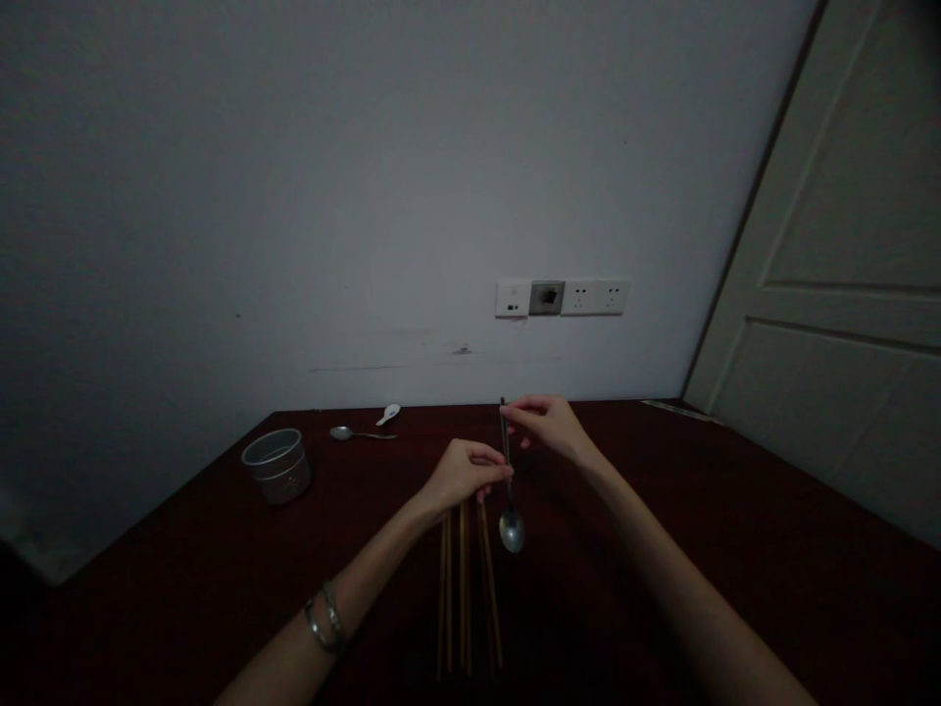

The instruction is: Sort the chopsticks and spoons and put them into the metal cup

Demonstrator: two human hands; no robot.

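A long-handled metal spoon (512, 530) points bowl-down toward me, between my two hands. With finger and thumb, my right hand (548, 424) pinches the far end of its handle. Lower on the same handle, the fingertips of my left hand (470, 474) close on it. Below my left hand lie several wooden chopsticks (464, 598) in loose pairs, their far ends hidden behind that hand. Two bangles circle my left wrist.
A grey cup-like container (277, 467) stands at the table's left. Near the back edge lie another metal spoon (360, 433) and a small white spoon (389, 415). Behind the dark red table (632, 549) rises a wall with sockets (594, 297); a door (845, 245) stands at right.
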